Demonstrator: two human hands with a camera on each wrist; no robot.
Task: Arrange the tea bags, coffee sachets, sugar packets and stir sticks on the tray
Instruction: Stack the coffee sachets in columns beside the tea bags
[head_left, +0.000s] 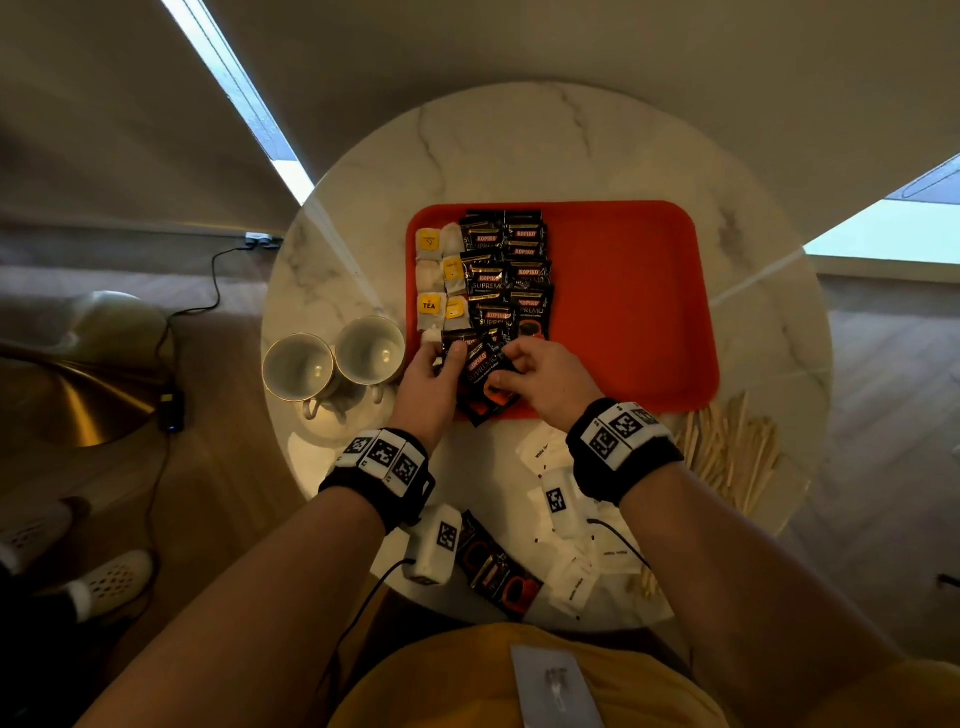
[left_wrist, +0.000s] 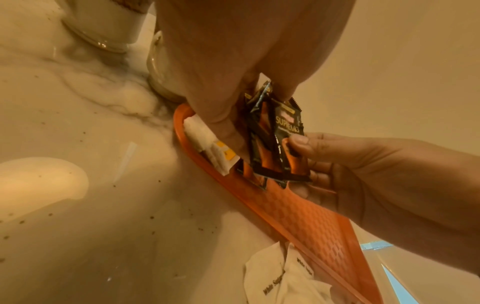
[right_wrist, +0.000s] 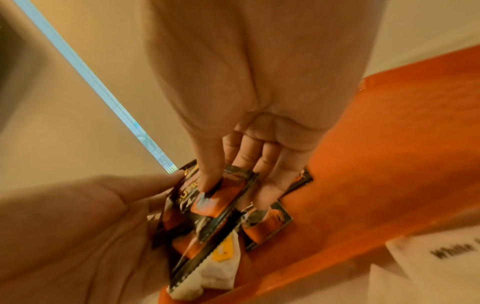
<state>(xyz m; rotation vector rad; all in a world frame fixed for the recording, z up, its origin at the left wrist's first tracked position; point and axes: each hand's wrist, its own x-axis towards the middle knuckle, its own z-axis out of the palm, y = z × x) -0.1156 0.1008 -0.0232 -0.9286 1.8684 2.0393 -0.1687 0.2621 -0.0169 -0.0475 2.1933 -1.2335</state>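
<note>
1. The left hand pinched a small bunch of coffee sachets at the near edge of the orange tray, apparently to feed them out one at a time.
2. The right hand pinched the front sachet, thumb on its face, likely to draw it off and extend the overlapped rows.
3. Tea bags lay in two columns at the tray's left.
4. Sugar packets and stir sticks waited on the marble table.

Head view looks steeply down — 2 wrist views close, low, sharing tray edge.
</note>
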